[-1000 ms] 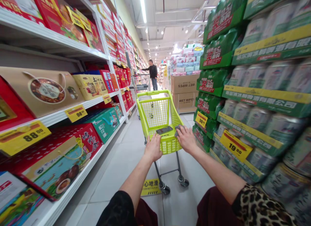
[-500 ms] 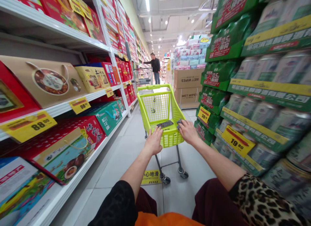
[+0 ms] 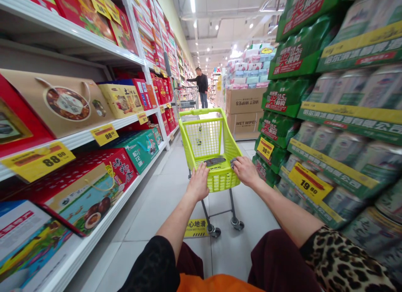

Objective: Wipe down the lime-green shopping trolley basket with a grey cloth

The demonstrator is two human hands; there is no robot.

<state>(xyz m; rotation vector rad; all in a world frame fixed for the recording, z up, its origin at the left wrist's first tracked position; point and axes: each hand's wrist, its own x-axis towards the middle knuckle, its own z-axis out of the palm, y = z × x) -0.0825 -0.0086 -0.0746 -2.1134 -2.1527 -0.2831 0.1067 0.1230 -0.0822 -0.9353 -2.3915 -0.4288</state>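
A lime-green shopping cart [image 3: 205, 135] stands in the aisle straight ahead of me. My left hand [image 3: 198, 184] is curled over the left part of its handle bar. My right hand [image 3: 246, 170] grips the right part of the handle, with a small grey thing under the fingers that I cannot make out. A dark flat object [image 3: 214, 161] lies on the cart's rear ledge between my hands. The cart basket looks empty through its mesh.
Shelves of boxed gift packs with yellow price tags [image 3: 37, 161] line the left. Stacked green can packs [image 3: 333, 103] rise close on the right. A yellow wet-floor sticker [image 3: 196, 227] lies by the cart's wheels. A person [image 3: 201, 86] with another cart stands far down the aisle, near wet-wipes cartons [image 3: 243, 112].
The cart and I have rolled slightly forward down the aisle. Both hands stay on the handle in the same grip.
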